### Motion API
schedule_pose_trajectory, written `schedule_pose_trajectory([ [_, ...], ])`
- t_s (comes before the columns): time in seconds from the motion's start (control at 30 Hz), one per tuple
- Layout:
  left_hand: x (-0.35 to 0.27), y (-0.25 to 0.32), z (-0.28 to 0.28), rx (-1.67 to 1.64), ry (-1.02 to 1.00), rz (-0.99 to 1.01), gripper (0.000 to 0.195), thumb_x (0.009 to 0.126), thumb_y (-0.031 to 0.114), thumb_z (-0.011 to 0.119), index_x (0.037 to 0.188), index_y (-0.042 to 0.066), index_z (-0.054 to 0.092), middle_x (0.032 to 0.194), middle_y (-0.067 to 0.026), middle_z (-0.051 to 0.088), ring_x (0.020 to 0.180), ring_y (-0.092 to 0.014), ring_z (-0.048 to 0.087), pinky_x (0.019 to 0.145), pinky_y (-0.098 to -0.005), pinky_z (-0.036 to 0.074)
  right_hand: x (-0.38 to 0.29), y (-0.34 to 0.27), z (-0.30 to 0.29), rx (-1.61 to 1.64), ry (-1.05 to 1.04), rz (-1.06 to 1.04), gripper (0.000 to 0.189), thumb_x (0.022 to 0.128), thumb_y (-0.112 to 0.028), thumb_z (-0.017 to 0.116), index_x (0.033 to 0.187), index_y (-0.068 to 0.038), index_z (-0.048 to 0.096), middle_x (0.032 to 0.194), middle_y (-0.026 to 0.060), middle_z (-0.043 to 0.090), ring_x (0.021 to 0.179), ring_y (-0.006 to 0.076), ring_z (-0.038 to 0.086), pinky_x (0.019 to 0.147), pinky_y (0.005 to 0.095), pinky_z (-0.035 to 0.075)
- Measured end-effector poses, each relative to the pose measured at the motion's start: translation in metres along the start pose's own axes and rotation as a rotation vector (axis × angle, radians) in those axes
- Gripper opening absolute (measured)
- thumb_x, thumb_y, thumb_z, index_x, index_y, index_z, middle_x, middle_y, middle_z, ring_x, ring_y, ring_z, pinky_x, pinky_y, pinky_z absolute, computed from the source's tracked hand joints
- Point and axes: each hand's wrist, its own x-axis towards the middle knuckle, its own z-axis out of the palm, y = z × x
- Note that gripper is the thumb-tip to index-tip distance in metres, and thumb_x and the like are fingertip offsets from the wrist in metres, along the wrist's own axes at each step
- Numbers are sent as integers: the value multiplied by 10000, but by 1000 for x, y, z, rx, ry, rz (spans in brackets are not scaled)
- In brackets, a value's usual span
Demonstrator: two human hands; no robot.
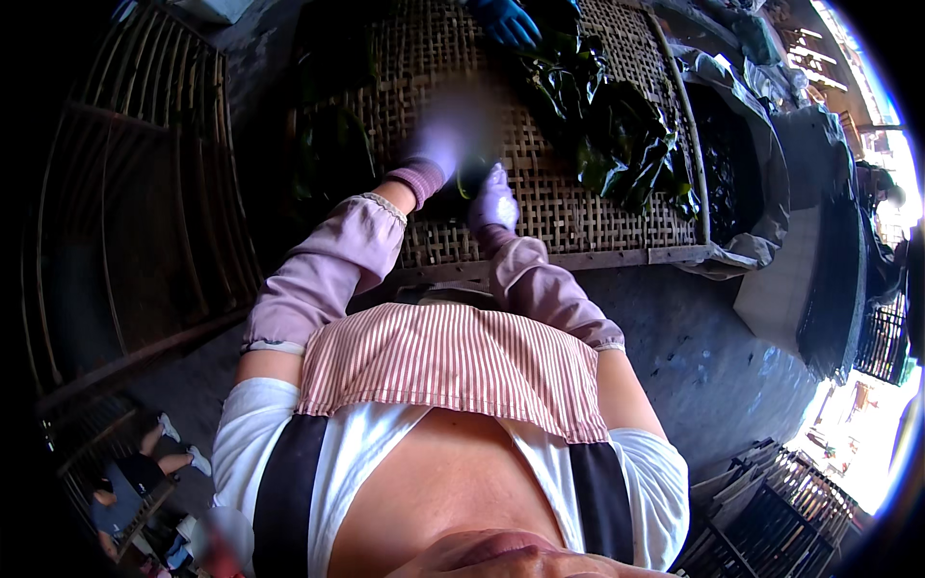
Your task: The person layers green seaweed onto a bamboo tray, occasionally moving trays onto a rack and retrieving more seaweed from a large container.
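My left hand [439, 139], in a pale purple glove, reaches over the woven bamboo rack [538, 155]; a blur hides its fingers. Close by on the right is my right hand [495, 201], gloved alike, its fingers bunched at the edge of a dark green, wet leafy sheet [472, 175], perhaps kelp. That sheet lies between the two hands. More glossy dark sheets [625, 141] are heaped on the rack's right side, and others [340, 148] lie in shadow at its left.
Another person's blue-gloved hand [509, 25] is at the rack's far side. To the right stands a plastic-lined container [773, 195] with dark contents. Slatted racks [155, 72] stand at the left, more [780, 513] at lower right. A person [134, 488] is at lower left.
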Motion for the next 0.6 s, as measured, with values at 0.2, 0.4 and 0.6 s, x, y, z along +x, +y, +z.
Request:
schedule_pose_trajectory([
  [0.2,-1,-56,22,391,-291,-85,233,819,123,378,1026,76,475,981,-154,567,905,-313,553,743,-413,450,5,25,-56,-514,-21,-285,215,773,-177,437,967,-91,469,825,145,606,782,315,586,650,428,458],
  [0.4,7,-116,56,-30,-151,-112,316,822,185,416,1107,58,467,1032,-185,551,930,-319,543,827,-372,412,4,5,-81,-376,109,-344,179,755,-202,477,927,-188,527,794,120,609,767,324,578,647,428,447],
  [0.6,5,-82,-11,-469,235,-2,384,706,-68,561,1068,50,513,970,-29,583,858,-131,535,813,-243,412,0,-16,-112,-293,457,-589,172,711,-151,546,875,-142,492,825,109,564,695,339,565,571,427,449],
])
